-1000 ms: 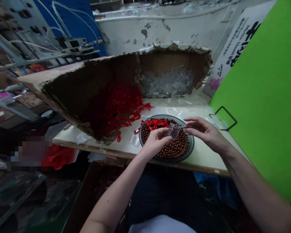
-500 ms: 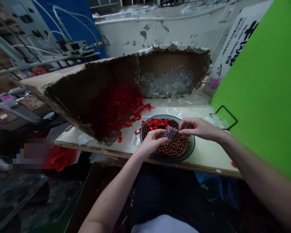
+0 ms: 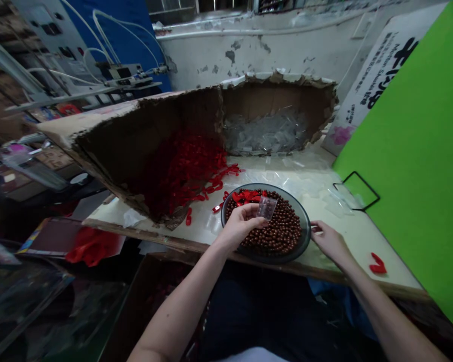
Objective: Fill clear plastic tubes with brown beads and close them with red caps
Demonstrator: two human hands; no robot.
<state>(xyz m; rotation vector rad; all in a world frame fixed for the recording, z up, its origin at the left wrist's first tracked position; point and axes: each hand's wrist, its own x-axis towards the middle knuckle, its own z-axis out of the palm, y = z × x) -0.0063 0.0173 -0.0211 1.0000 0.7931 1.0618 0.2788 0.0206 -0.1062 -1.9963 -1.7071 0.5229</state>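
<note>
In my left hand (image 3: 243,223) is a small clear plastic box (image 3: 268,207), pinched between thumb and fingers above a bowl. The dark round bowl (image 3: 305,240) is filled with brown beads (image 3: 277,236). Several red plastic pieces (image 3: 248,196) lie on the beads at the far left side. My right hand (image 3: 327,241) is at the bowl's right rim, its fingers closed on the edge. Its fingertips are partly hidden there.
Behind the bowl, a torn cardboard box (image 3: 136,113) holds a heap of red pieces (image 3: 189,166) and a pile of clear plastic pieces (image 3: 266,131). A red piece (image 3: 377,264) lies right, near a green panel (image 3: 411,166) with a black wire handle (image 3: 370,198).
My right hand has left the clear box and moved right and down to the bowl's rim. My left hand still holds the box. The view has shifted slightly.
</note>
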